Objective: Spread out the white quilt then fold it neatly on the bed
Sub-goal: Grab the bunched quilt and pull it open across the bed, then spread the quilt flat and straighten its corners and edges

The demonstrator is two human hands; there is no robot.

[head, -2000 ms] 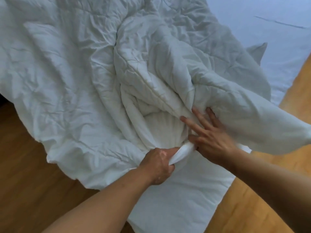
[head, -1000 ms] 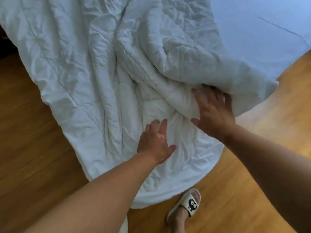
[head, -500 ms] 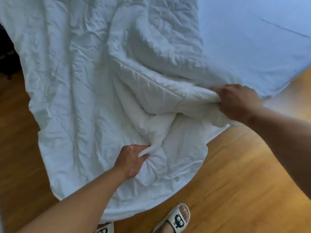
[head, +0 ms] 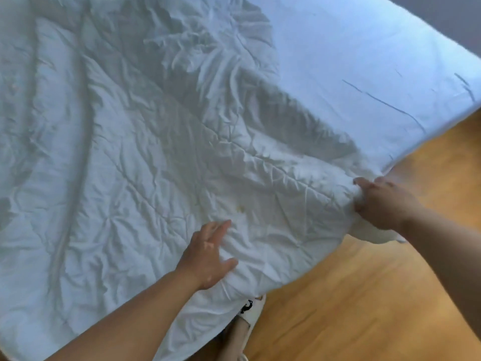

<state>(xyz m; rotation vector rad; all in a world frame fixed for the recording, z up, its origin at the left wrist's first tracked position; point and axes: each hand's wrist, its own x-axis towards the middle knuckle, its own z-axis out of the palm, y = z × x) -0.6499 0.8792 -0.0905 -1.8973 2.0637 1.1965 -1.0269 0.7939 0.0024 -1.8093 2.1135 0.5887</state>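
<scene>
The white quilt (head: 145, 157) lies wrinkled and mostly flat across the bed, its near edge hanging over the bedside. My left hand (head: 208, 254) rests flat on the quilt near that edge, fingers straight and spread. My right hand (head: 382, 204) grips a bunched corner of the quilt at the right, just past the bed's edge and above the floor. A small yellowish spot (head: 240, 208) marks the fabric just beyond my left fingers.
The bed's pale blue sheet (head: 364, 61) shows bare at the upper right. Wooden floor (head: 364, 295) runs along the right and bottom. My foot in a white slipper (head: 250, 311) stands at the bedside, partly under the quilt's edge.
The heaped fold in the middle has been pulled out flat. My right hand has drawn its corner out to the right. My left hand has let go of the fabric and now lies flat.
</scene>
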